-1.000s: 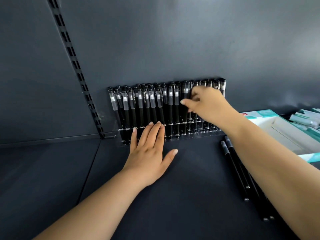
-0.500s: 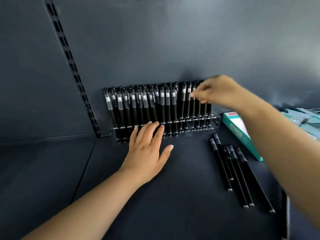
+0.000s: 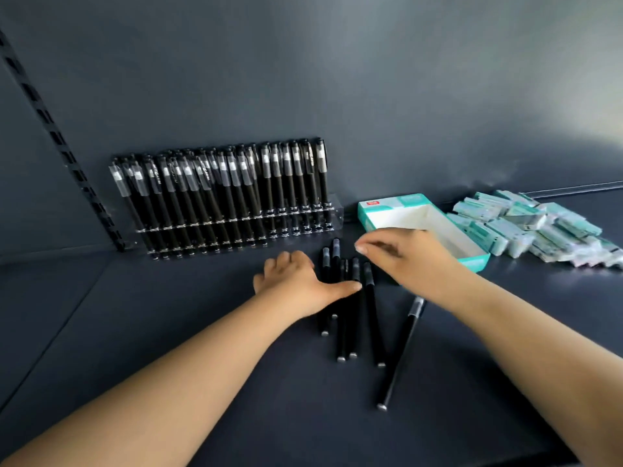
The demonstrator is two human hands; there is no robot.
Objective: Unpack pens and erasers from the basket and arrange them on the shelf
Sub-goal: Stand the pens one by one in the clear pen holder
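Six loose pens (image 3: pixel 354 311): flat on shelf (image 3: pixel 202 365), before racked pens (image 3: pixel 222 193).
Left hand (image 3: pixel 296 281): fingers curled, thumb touching loose pens.
Right hand (image 3: pixel 404 257): blurred; grip indeterminate.

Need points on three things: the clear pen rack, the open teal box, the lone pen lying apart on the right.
clear pen rack (image 3: pixel 337 214): head view, bare right end of the acrylic holder.
open teal box (image 3: pixel 397 201): head view, far top flap.
lone pen (image 3: pixel 399 358): head view, middle of the black barrel.
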